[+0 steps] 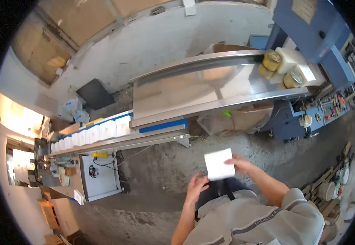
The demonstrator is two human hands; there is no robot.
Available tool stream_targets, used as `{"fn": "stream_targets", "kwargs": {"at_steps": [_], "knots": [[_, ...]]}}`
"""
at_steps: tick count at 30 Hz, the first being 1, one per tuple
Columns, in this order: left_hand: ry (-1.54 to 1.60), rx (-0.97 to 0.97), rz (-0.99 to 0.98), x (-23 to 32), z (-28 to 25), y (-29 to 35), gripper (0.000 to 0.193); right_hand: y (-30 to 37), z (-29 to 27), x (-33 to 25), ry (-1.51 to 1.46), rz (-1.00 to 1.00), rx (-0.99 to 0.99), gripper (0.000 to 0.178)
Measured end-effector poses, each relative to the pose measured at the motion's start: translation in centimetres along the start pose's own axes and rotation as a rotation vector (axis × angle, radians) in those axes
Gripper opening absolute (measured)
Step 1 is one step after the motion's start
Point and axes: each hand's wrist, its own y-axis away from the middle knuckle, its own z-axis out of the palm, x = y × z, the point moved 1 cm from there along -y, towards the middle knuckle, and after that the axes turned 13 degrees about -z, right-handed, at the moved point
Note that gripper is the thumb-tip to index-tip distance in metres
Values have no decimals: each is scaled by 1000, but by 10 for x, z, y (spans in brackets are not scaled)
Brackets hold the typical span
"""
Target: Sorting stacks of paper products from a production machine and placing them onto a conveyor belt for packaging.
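Observation:
A flat white square pack (218, 164) is held up in front of my body, above the concrete floor. My right hand (239, 164) grips its right edge with the fingers curled over it. My left hand (196, 187) sits just below and to the left of the pack, fingers bent and apart, not clearly touching it. Ahead of me runs a long shiny steel conveyor chute (198, 87), and a row of white packs (92, 134) lies on the lower belt to the left.
A blue machine (308, 28) with yellowish rolls (272, 60) stands at the chute's far right end. A brown sack (238, 118) lies under the chute. A white cabinet (102, 179) with cables stands at left, and stacked goods (340, 183) sit at the right edge.

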Motion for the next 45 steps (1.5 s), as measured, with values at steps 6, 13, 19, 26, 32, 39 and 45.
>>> {"fn": "stream_targets", "kwargs": {"at_steps": [6, 13, 19, 26, 32, 39, 45], "knots": [[70, 257, -19, -14, -122, 11, 66, -149, -24, -44, -159, -359, 276, 58], [106, 501, -137, -70, -201, -6, 61, -312, -12, -64, -363, -359, 294, 51], [336, 493, -300, -108, -198, -34, 60, -414, 45, -16, -166, -152, 183, 50], [472, 422, -185, -131, -172, -95, 61, -486, 65, 44, 95, 32, 64, 48], [438, 420, -267, -127, -159, -112, 57, -504, 81, 58, 226, 59, 1, 46], [518, 424, -236, -125, -163, -108, 58, -486, 92, 73, 279, 39, -32, 45], [438, 398, -182, -118, -171, -90, 55, -437, 96, 68, 283, -39, -27, 44]]}}
